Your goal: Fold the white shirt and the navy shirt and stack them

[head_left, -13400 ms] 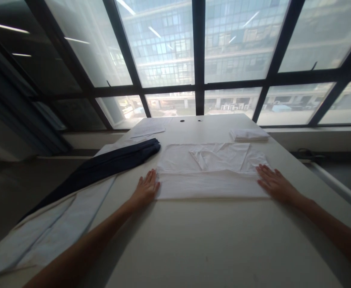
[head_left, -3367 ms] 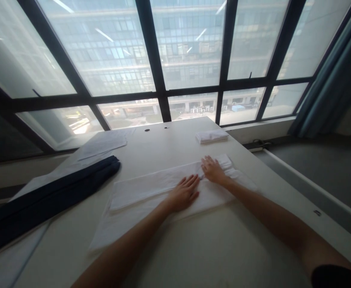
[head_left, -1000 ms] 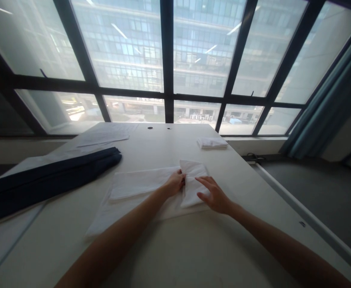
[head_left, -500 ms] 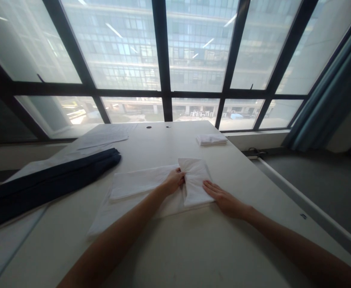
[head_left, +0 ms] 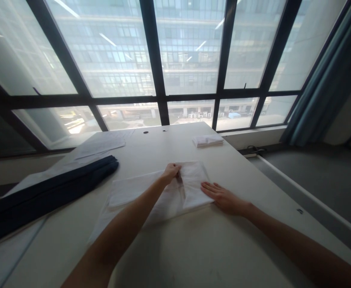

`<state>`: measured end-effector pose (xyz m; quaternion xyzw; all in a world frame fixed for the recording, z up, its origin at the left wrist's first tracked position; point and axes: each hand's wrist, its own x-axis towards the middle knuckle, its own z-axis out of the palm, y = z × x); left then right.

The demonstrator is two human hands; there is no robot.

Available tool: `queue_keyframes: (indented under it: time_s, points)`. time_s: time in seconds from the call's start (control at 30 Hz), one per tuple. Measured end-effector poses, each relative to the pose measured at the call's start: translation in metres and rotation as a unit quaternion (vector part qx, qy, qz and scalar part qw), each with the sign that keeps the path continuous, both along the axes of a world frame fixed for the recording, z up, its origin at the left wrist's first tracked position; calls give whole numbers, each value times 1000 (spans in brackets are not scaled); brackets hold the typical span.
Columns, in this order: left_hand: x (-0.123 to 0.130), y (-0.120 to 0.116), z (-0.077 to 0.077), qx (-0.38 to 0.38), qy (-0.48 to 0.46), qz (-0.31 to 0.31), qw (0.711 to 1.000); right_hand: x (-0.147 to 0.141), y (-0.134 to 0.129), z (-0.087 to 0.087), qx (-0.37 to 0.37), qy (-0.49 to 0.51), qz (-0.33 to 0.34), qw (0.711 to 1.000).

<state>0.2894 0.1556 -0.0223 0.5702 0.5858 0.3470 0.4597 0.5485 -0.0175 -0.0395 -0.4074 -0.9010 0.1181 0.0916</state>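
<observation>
A white cloth [head_left: 136, 190] lies across the middle of the white table [head_left: 169, 256], its right end folded over on itself. My left hand [head_left: 172, 172] pinches the upper left edge of that folded part, slightly raised, with a small dark gap under it. My right hand [head_left: 223, 197] rests flat, fingers stretched out, on the right edge of the fold. The cloth's left part spreads out in layers beneath and beyond my left forearm.
A long dark blue folded fabric [head_left: 52, 192] lies at the left. Thin white sheets [head_left: 100, 144] sit behind it. A small folded white cloth [head_left: 207, 140] is at the back right. Windows and a blue curtain [head_left: 310, 92] stand beyond the table.
My left hand has moved up and a little left with the fold's edge, and the folded part looks flatter. My right hand has stayed on the cloth. The view has shifted slightly.
</observation>
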Motion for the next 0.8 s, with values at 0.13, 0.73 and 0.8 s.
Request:
queue_keyframes:
  time_s: [0.13,0.73,0.8]
  points:
    - [-1,-2,4,73,95,10,993,6,0,2,-8,0,10,1000]
    - [50,-60,-25,349,468,-255,771,-61,99,1,20,37,-182,982]
    - [50,-59,-24,344,472,-244,774,-62,116,-2,5,-12,-189,982]
